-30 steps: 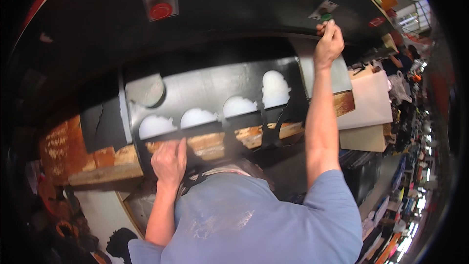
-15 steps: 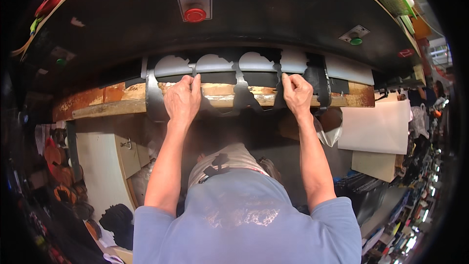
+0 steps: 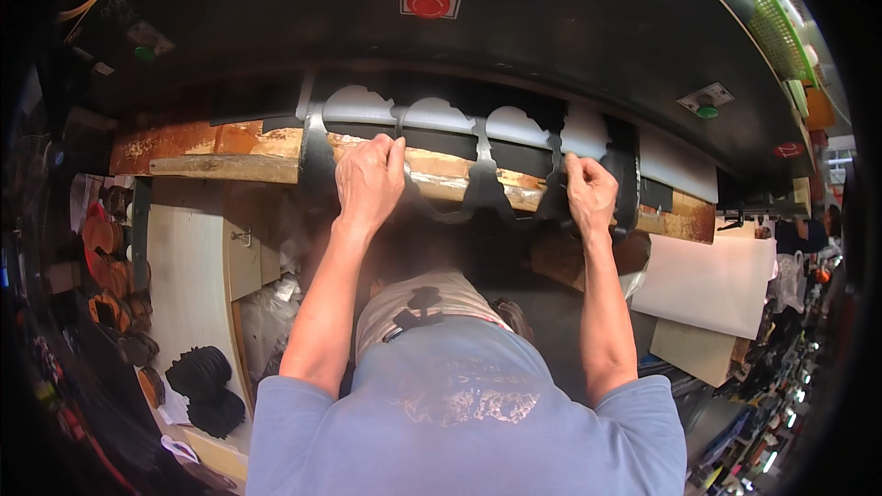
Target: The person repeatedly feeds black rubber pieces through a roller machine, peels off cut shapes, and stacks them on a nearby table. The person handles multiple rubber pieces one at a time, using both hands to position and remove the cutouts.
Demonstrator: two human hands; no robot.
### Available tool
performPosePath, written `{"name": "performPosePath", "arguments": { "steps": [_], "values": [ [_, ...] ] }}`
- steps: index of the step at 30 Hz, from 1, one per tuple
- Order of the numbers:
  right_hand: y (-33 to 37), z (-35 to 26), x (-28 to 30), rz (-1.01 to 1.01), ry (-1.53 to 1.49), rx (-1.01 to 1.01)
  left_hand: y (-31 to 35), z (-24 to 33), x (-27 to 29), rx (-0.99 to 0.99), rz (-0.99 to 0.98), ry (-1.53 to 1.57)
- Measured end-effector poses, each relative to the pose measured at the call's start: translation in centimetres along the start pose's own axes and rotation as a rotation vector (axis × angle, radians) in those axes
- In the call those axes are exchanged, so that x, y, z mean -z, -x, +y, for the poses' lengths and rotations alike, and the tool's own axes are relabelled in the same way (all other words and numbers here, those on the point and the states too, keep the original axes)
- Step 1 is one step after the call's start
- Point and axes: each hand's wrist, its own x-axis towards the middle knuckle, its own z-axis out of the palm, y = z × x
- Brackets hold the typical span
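Observation:
A black sheet with a row of large rounded cut-outs lies across the wooden table edge, its front part hanging over. My left hand pinches a narrow strip between two cut-outs, thumb and fingers pressed together. Farther right, my right hand grips another strip in the same way. The sheet spans the gap between both hands. Its far part runs under the dark machine front, where the rest of it is hidden.
Above the sheet, the black machine panel carries a red button and a green button. A pale board stands at the right. Dark ridged pieces lie at the lower left, beside a light cabinet.
The whole view has shifted and tilted slightly, so the panel and sheet appear farther right. Both hands keep their hold on the same strips of the sheet.

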Motion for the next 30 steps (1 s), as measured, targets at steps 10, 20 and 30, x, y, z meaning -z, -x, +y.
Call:
{"name": "performPosePath", "arguments": {
  "steps": [10,20,30],
  "values": [
    [-6.3,-12.0,-15.8,-0.238,-0.117,0.567,-2.4,1.8,4.1,0.101,-0.223,0.164],
    [-9.2,-14.8,-21.9,-0.363,-0.138,0.56,-11.8,-5.8,1.1,0.031,-0.066,-0.081],
    [-8.7,-9.3,-13.9,-0.365,0.204,0.633,-10.9,-5.9,0.6,-0.004,-0.058,-0.145]
  ]
}}
